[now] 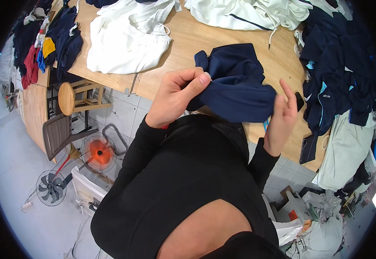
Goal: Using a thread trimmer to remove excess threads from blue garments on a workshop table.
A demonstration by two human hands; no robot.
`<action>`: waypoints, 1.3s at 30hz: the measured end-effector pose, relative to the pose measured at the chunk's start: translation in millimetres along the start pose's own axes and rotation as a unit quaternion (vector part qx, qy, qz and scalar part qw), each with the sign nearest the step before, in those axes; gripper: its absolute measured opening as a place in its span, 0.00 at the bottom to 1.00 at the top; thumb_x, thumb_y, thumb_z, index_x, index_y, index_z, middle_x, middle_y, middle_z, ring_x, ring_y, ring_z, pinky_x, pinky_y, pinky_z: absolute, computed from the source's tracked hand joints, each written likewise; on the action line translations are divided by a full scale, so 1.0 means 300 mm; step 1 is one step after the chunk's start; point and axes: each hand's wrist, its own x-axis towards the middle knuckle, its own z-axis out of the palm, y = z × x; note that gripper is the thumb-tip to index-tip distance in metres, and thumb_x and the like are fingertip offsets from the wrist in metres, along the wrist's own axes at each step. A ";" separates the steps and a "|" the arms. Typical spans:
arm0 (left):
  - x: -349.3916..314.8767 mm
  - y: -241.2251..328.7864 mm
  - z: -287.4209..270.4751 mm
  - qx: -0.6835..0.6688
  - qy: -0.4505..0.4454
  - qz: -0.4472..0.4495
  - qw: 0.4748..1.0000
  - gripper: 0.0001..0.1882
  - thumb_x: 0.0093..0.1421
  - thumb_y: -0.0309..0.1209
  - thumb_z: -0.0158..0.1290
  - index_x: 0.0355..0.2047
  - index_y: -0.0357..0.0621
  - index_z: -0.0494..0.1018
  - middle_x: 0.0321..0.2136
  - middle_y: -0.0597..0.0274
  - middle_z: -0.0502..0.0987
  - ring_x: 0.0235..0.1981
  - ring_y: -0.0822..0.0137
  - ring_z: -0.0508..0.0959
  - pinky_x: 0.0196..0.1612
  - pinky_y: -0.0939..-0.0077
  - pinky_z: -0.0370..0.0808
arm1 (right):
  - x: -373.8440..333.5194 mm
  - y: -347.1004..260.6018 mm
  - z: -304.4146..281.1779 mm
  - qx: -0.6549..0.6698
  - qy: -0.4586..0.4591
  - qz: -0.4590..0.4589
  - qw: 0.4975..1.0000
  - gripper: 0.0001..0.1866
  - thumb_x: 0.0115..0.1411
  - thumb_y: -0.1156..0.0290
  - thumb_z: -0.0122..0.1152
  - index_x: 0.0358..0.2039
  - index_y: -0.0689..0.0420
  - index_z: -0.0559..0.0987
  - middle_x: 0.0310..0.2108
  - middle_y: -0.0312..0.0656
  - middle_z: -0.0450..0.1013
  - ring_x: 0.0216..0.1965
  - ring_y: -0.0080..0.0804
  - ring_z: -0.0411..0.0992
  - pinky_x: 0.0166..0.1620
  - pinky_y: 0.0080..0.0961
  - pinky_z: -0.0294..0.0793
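Note:
A navy blue garment [237, 97] is bunched up at the near edge of the wooden table, its far part resting on the tabletop. My left hand [178, 91] pinches its left side between thumb and fingers. On the other side, my right hand [285, 113] is at the garment's right end, with one finger stretched up and the thumb against the cloth. How the cloth sits behind that hand's other fingers is hidden.
White garments [125, 39] lie on the wooden table [188, 41], and another white pile [248, 13] is farther back. Dark clothes [334, 64] heap up at right, beside a dark phone-like object [299, 100]. A stool [67, 98], chair [58, 131] and fans [100, 152] stand at left.

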 end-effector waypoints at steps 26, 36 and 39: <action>0.038 -0.019 0.010 -0.079 -0.055 -0.096 0.991 0.07 0.72 0.28 0.63 0.42 0.36 0.84 0.37 0.68 0.84 0.39 0.81 0.79 0.45 0.83 0.74 | -0.064 0.402 -0.387 -0.535 -0.030 -0.005 0.844 0.19 0.61 0.71 0.74 0.50 0.60 0.77 0.33 0.50 0.79 0.34 0.51 0.79 0.40 0.45 0.78; 0.051 -0.036 -0.008 -0.150 0.042 -0.088 0.984 0.09 0.72 0.28 0.63 0.45 0.33 0.85 0.38 0.66 0.85 0.40 0.79 0.81 0.47 0.82 0.77 | -0.063 0.431 -0.315 -0.484 -0.019 0.087 0.870 0.26 0.52 0.73 0.83 0.49 0.60 0.78 0.31 0.45 0.80 0.30 0.49 0.79 0.37 0.38 0.78; 0.042 -0.029 -0.004 -0.128 0.030 -0.074 0.988 0.08 0.72 0.28 0.63 0.44 0.33 0.85 0.38 0.66 0.85 0.41 0.79 0.80 0.48 0.82 0.77 | -0.064 0.443 -0.372 -0.474 -0.027 0.082 0.876 0.21 0.55 0.74 0.80 0.46 0.61 0.79 0.29 0.44 0.80 0.28 0.46 0.79 0.36 0.38 0.78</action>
